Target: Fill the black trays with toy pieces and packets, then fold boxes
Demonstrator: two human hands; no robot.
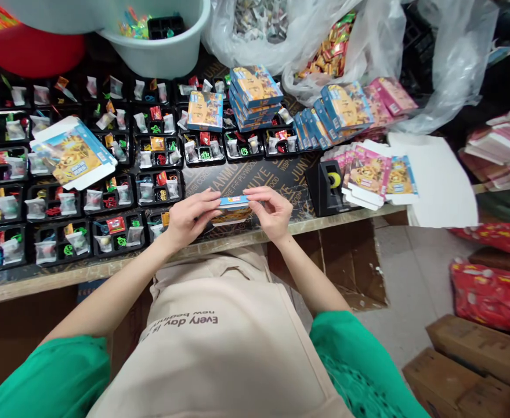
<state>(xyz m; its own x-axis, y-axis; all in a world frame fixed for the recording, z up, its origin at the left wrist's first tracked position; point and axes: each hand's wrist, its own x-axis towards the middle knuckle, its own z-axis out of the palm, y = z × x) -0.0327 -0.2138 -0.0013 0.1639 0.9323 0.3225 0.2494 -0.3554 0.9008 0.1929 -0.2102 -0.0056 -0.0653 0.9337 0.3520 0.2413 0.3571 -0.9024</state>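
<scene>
A small blue and yellow printed box (234, 208) is held between both hands just above the table's near edge. My left hand (189, 217) grips its left end with curled fingers. My right hand (268, 212) closes over its right end, fingers pressing on the top flap. Black compartment trays (159, 187) filled with small sachets and coloured trinkets lie left of and beyond the hands. A stack of closed blue boxes (255, 96) stands behind them, and an unfolded flat box (72, 152) lies on the trays at the left.
A black tape dispenser (329, 184) sits right of my hands beside flat pink cartons (368, 174). More boxes (346, 110) lean at the back right. White tub (159, 40), red basin (24, 46) and clear bags of sweets (328, 52) line the far edge. Cardboard boxes (476, 348) stand on the floor.
</scene>
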